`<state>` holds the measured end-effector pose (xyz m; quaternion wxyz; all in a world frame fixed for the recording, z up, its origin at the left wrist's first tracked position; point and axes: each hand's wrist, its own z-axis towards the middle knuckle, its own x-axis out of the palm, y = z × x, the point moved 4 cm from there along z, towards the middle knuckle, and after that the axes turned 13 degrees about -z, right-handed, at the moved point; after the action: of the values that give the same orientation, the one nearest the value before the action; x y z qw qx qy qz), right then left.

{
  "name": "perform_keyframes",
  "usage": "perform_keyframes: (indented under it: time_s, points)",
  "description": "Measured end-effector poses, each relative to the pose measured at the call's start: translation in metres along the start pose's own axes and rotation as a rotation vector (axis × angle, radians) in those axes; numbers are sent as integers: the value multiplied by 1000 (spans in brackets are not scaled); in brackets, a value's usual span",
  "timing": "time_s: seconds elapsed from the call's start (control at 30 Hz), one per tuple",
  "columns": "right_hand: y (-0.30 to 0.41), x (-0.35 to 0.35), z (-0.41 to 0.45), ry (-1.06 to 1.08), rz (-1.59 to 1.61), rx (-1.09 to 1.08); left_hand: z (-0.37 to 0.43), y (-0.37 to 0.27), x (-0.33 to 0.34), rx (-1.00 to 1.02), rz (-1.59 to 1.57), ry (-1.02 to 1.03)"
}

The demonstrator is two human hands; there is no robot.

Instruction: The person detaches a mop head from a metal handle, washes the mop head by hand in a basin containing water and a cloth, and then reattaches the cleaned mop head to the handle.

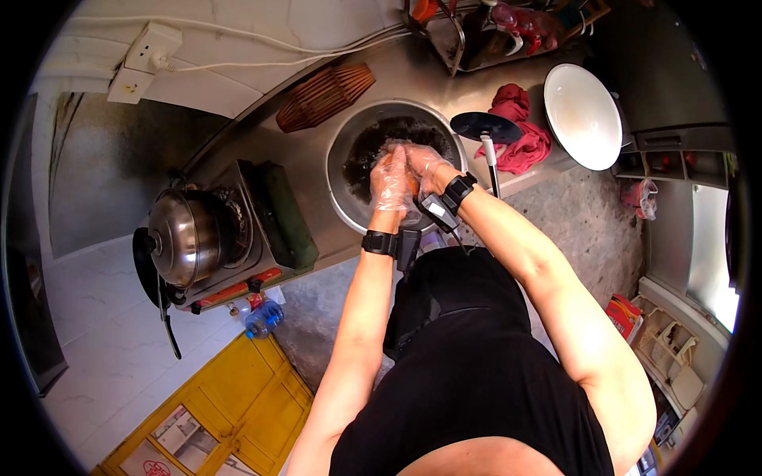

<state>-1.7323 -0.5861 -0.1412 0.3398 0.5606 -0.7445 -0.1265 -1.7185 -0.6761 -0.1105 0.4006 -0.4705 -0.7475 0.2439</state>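
Note:
Both of my hands wear clear plastic gloves and are close together over a round metal basin [337, 205]. Dark, wet-looking contents [364, 152] lie in the basin; whether they are liquid or food I cannot tell. My left hand [390, 181] is curled around an orange-brown item [412, 183], which shows between the gloves. My right hand [427, 162] presses on the same item from the other side. The fingers hide most of it, so its kind is unclear. Each wrist bears a black strap with a small device.
Left on the counter, a lidded metal pot [178, 238] sits on a gas stove [244, 226]. Behind the basin lies a slatted brown basket [326, 96]. To the right are a black disc on a stand [485, 127], a red cloth [524, 146] and a white basin [582, 116].

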Motion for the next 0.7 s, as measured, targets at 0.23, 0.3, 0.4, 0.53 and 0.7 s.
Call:
perform_keyframes:
  time_s: [0.23, 0.3, 0.4, 0.53, 0.7]
  points:
    - [-21, -38, 40, -186, -539, -88, 6, -2, -5, -93, 17, 75]
    - [-12, -31, 32, -178, -706, -165, 8, -5, -9, -76, 70, 81]
    - [4, 0, -11, -67, -379, -81, 22, -24, -40, 99, 619, 59]
    - [10, -25, -16, -442, -972, -270, 21, -31, -58, 222, 1129, -120]
    - [17, -12, -43, -310, -1407, -79, 8, -22, -50, 246, 1490, 19]
